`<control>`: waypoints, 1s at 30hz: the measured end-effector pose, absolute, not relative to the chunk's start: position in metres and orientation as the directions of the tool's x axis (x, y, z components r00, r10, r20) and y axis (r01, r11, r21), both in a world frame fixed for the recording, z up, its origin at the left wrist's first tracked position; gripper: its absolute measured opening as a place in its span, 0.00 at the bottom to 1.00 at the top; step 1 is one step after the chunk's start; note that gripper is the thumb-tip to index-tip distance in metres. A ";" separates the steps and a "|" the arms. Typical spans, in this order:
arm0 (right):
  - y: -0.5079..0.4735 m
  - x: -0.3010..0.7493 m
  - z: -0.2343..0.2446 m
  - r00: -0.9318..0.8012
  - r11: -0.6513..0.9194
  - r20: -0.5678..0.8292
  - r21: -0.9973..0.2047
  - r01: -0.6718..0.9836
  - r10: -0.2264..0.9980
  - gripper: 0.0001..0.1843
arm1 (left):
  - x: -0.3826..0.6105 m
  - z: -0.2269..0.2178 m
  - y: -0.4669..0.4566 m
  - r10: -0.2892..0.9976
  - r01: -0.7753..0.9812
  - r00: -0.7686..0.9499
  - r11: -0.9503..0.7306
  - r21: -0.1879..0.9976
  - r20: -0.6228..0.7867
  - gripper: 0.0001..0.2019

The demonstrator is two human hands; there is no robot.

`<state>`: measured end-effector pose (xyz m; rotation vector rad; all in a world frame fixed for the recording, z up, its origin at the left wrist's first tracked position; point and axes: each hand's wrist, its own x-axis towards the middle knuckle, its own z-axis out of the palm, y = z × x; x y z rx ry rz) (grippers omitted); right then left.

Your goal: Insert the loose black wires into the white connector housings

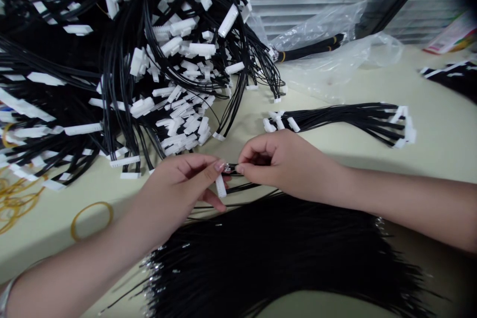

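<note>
My left hand [194, 176] pinches a white plastic connector [221, 186] between thumb and fingers. Black wires [242, 188] run from the connector toward the right, under my other hand. Close beside it, my right hand [276, 161] is closed on black wires, whose shiny metal terminals [228, 168] show between the two hands. Whether those terminals sit inside the connector I cannot tell. Below both hands lies a thick spread of loose black wires [283, 253] with metal terminals at their ends.
A large heap of black wire harnesses [122, 59] with white connectors fills the upper left. A smaller harness bundle [343, 117] lies behind my right hand. Farther back is a clear plastic bag [335, 67] with banded wires. Yellow rubber bands [91, 208] lie at left on the pale table [439, 159].
</note>
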<state>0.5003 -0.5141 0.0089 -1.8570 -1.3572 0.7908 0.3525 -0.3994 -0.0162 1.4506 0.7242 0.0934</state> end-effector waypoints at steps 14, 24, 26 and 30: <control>-0.514 0.500 0.009 0.281 -0.195 -0.040 -0.813 0.549 0.959 0.07 | 0.352 -0.016 -0.400 0.493 0.386 0.782 0.097 0.917 -0.381 0.14; -0.514 0.501 0.008 0.299 -0.197 -0.026 -0.806 0.558 0.954 0.07 | 0.353 -0.016 -0.399 0.496 0.359 0.775 0.163 0.919 -0.391 0.13; -0.513 0.502 0.008 0.305 -0.197 -0.022 -0.808 0.555 0.952 0.06 | 0.354 -0.016 -0.399 0.497 0.369 0.774 0.148 0.918 -0.392 0.13; -0.513 0.503 0.009 0.308 -0.201 -0.026 -0.810 0.551 0.951 0.07 | 0.353 -0.015 -0.400 0.511 0.370 0.769 0.134 0.919 -0.384 0.14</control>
